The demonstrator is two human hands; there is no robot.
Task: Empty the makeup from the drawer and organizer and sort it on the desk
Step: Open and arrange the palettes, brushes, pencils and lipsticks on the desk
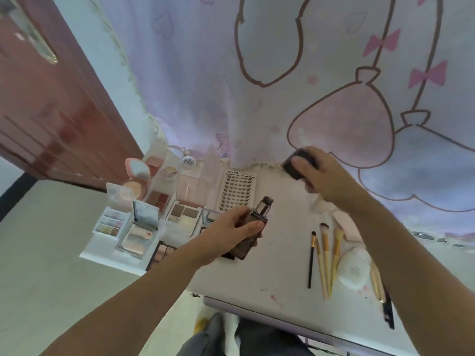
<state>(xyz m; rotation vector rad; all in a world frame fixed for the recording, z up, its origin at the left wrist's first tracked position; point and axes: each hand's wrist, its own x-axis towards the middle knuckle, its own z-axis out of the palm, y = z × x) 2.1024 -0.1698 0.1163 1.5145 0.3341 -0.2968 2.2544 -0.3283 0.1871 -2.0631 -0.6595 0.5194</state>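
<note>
My left hand [231,231] grips a dark brown bottle [253,228] with a pump top, held above the white desk [277,265]. My right hand [323,176] holds a dark cap [299,163] up near the desk's back edge, apart from the bottle. Several open palettes and compacts lie in rows on the left part of the desk: a brown eyeshadow palette [183,215], a red one [158,199], a pastel one [110,222] and a pink compact [137,176]. A lash tray [237,191] lies beside them.
Several brushes [325,260] lie side by side on the right of the desk, next to a white round compact [353,269]. A cartoon-print curtain [282,73] hangs behind the desk. A brown door [46,111] stands at the left. My legs show under the desk's front edge.
</note>
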